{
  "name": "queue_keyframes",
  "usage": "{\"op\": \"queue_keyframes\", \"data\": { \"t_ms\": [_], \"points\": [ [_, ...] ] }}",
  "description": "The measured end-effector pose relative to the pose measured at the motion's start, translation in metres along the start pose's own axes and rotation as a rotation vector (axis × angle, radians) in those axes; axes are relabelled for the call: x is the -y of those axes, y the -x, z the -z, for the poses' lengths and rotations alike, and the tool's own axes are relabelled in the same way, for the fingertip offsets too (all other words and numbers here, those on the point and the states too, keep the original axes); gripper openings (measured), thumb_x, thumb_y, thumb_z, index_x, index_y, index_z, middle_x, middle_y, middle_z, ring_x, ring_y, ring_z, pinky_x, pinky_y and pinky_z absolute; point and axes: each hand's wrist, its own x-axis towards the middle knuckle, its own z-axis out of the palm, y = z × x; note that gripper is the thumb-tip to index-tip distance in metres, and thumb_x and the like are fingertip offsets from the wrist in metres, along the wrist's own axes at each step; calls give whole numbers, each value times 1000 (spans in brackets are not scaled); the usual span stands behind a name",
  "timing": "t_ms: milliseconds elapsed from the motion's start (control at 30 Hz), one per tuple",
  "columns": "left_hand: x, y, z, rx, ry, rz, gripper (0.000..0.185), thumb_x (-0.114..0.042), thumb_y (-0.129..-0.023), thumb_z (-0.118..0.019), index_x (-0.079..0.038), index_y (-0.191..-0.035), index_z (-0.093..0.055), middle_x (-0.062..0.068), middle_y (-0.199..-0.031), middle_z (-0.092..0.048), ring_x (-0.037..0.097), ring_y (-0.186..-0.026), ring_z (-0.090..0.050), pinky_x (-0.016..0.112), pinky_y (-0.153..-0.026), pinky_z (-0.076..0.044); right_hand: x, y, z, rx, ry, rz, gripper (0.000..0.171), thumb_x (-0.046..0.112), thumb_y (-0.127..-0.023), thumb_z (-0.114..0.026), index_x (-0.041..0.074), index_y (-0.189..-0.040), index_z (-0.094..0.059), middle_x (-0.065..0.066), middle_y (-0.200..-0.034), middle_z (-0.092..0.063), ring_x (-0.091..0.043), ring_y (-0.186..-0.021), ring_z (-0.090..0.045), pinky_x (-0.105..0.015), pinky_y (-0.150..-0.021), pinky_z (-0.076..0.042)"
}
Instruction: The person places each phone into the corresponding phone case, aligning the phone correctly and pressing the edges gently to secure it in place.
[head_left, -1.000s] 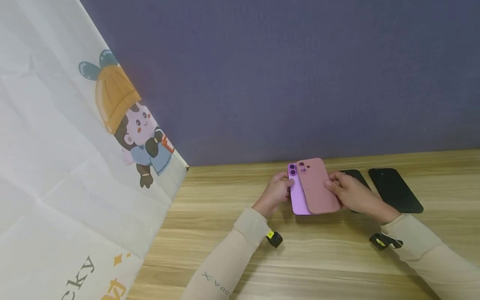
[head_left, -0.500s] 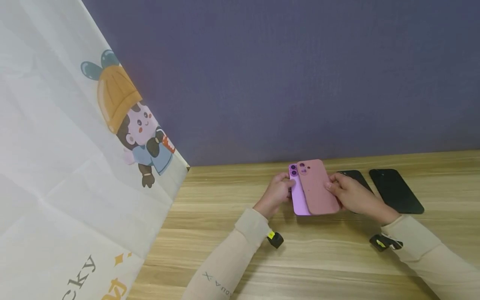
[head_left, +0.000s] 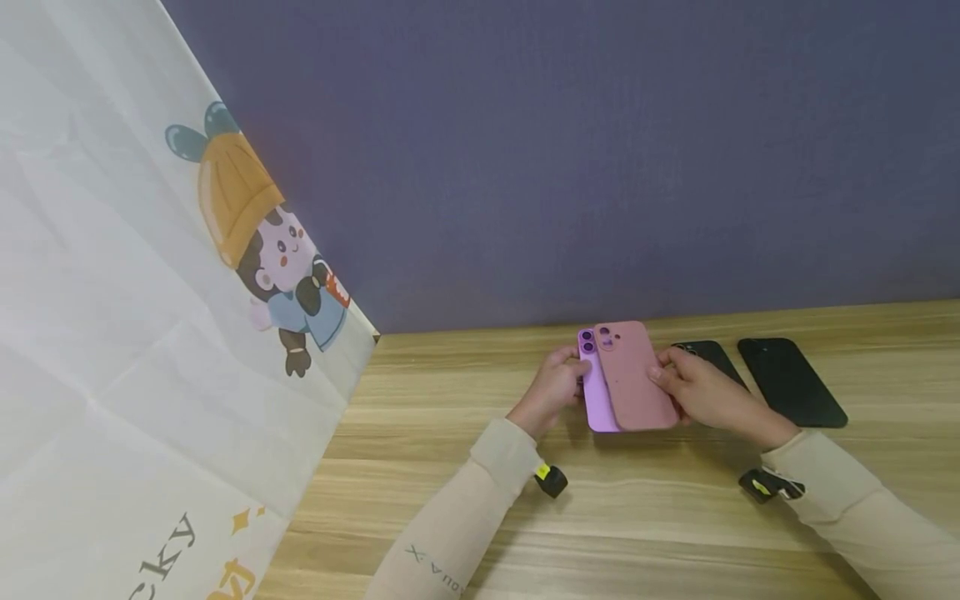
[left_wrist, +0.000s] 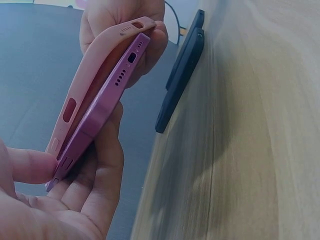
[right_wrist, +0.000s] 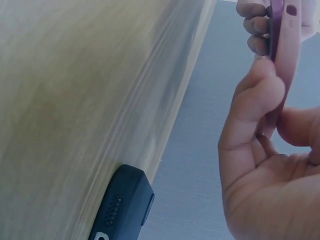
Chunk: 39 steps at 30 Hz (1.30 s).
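Note:
My left hand (head_left: 553, 387) grips a purple phone (head_left: 598, 400) by its left edge, thumb on the back by the two camera lenses. A pink phone case (head_left: 637, 379) lies over the phone's right part, its camera cutout just right of the lenses. My right hand (head_left: 703, 390) pinches the case's right edge between thumb and fingers. In the left wrist view the phone (left_wrist: 97, 112) sits at an angle to the case (left_wrist: 82, 85), close together near the left thumb and apart farther along. Both are held above the table. Most left fingers are hidden behind the phone in the head view.
Two black phones or cased phones lie on the wooden table (head_left: 637, 517) at right: one (head_left: 791, 381) in full view, one (head_left: 716, 358) partly behind my right hand. A dark blue-grey panel (head_left: 600, 167) stands behind; a white printed sheet (head_left: 112, 333) hangs at left.
The phone and case shift very slightly down in the head view, and the case turns slightly more upright. Both hands keep their grips.

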Motion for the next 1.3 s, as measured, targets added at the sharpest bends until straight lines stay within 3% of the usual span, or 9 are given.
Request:
{"op": "queue_keyframes", "data": {
  "t_ms": [767, 1300],
  "points": [
    [1, 2, -2, 20, 21, -5, 21, -12, -104, -49, 0, -119, -59, 15, -96, -71, 15, -71, -64, 34, -72, -61, 1, 1, -4, 22, -3, 7, 40, 25, -113, -38, -9, -133, -45, -7, -76, -60, -17, -53, -55, -33, -48, -49],
    [2, 2, -5, 29, 19, -2, 18, -10, -104, -49, 0, -115, -59, 7, -88, -66, 15, -70, -63, 32, -71, -59, 2, 1, -5, 33, -3, 14, 35, 22, -112, -39, -8, -128, -47, -6, -74, -61, -17, -52, -55, -33, -48, -49]
  ]
}}
